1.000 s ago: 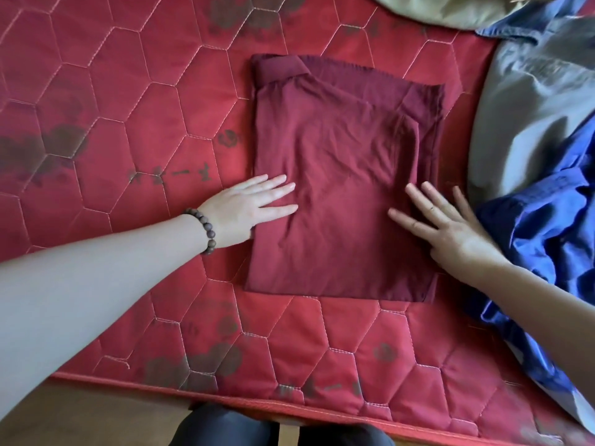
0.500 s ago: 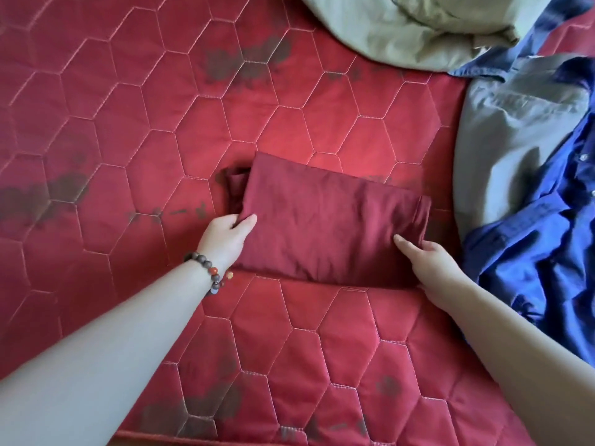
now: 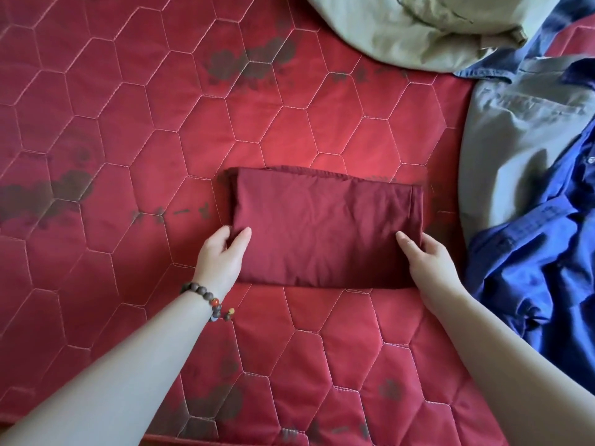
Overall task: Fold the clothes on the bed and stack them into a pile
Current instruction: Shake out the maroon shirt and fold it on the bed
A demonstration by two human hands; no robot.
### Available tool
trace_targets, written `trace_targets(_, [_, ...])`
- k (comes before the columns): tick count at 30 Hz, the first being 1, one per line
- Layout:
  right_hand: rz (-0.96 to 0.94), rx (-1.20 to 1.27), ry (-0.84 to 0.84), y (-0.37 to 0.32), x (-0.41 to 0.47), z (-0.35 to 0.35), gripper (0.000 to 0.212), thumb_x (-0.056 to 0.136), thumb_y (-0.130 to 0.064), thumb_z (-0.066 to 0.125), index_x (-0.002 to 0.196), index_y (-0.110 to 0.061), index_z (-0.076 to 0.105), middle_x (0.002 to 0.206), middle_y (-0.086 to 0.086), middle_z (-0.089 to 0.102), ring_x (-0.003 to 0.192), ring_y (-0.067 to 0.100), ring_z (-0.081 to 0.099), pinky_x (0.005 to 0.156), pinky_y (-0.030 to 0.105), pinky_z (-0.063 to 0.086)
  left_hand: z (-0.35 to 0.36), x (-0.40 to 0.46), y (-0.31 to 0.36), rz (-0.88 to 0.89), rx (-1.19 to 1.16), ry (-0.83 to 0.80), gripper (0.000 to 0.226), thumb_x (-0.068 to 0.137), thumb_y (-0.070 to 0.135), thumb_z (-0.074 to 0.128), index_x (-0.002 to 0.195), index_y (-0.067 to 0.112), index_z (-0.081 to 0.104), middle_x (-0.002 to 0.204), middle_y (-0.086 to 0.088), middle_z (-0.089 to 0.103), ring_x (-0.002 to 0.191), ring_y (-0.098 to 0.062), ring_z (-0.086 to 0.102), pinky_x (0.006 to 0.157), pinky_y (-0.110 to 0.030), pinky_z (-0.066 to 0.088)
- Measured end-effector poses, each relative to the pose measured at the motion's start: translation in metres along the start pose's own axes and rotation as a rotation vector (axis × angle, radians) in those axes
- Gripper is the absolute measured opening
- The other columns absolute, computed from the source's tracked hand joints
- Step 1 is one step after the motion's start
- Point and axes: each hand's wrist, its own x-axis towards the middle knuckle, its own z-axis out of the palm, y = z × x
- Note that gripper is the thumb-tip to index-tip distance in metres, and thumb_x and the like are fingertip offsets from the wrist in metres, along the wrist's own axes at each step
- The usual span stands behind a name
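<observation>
A dark red garment [image 3: 325, 230], folded into a wide rectangle, lies flat on the red quilted mattress [image 3: 128, 130], between the two hands and reaching away from them. The left hand [image 3: 222, 252] pinches its near left corner, thumb on top and fingers seemingly tucked under the edge, while the right hand [image 3: 425, 255] grips the near right corner with the thumb laid on the cloth and the other fingers hidden at the side. Well apart to the right lie unfolded clothes: a blue shirt [image 3: 541, 268], a grey garment [image 3: 512, 146] and an olive one [image 3: 418, 30].
</observation>
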Motion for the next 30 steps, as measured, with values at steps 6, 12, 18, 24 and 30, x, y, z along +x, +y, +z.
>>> trace_targets(6, [-0.152, -0.163, 0.058, -0.009, 0.001, 0.002, 0.014, 0.095, -0.026, 0.058, 0.087, -0.017, 0.066, 0.088, 0.006, 0.072, 0.077, 0.012, 0.062, 0.079, 0.038, 0.053, 0.002, 0.024, 0.018, 0.066, 0.129, 0.123, 0.017, 0.095, 0.031, 0.057, 0.088, 0.015, 0.061, 0.063, 0.006, 0.051, 0.053, -0.006, 0.046, 0.048, -0.013, 0.033])
trace_targets(12, [-0.309, -0.201, 0.144, -0.019, -0.006, 0.017, 0.033, 0.096, -0.025, 0.056, 0.064, -0.028, 0.048, 0.055, -0.015, 0.049, 0.052, 0.001, 0.040, 0.051, 0.014, 0.033, 0.007, 0.025, 0.014, 0.157, 0.114, 0.396, 0.017, 0.099, 0.016, 0.048, 0.098, 0.000, 0.057, 0.065, 0.004, 0.046, 0.064, -0.022, 0.044, 0.058, -0.026, 0.028])
trace_targets(18, [-0.232, -0.356, 0.215, -0.009, 0.003, 0.019, 0.030, 0.096, -0.023, 0.057, 0.073, -0.012, 0.041, 0.065, -0.002, 0.042, 0.062, 0.015, 0.036, 0.053, 0.021, 0.031, 0.003, 0.032, 0.008, 0.154, 0.189, 0.240, 0.023, 0.097, 0.020, 0.053, 0.083, 0.002, 0.053, 0.061, -0.003, 0.045, 0.061, -0.024, 0.041, 0.058, -0.032, 0.027])
trace_targets(24, [-0.105, -0.336, 0.160, -0.007, 0.005, 0.017, 0.021, 0.094, -0.025, 0.060, 0.100, -0.005, 0.056, 0.090, 0.009, 0.062, 0.094, 0.029, 0.059, 0.072, 0.027, 0.037, -0.003, 0.034, 0.004, 0.215, 0.218, 0.173, 0.021, 0.097, 0.020, 0.053, 0.086, 0.002, 0.052, 0.060, -0.001, 0.042, 0.057, -0.020, 0.037, 0.054, -0.029, 0.028])
trace_targets(30, [-0.220, -0.501, 0.253, -0.021, -0.004, 0.012, 0.025, 0.091, -0.018, 0.063, 0.112, -0.007, 0.056, 0.101, 0.003, 0.058, 0.103, 0.031, 0.057, 0.078, 0.025, 0.036, -0.001, 0.029, 0.019, 0.293, 0.245, 0.334, 0.015, 0.093, 0.015, 0.058, 0.105, 0.006, 0.058, 0.089, -0.005, 0.058, 0.076, -0.022, 0.052, 0.074, -0.033, 0.042])
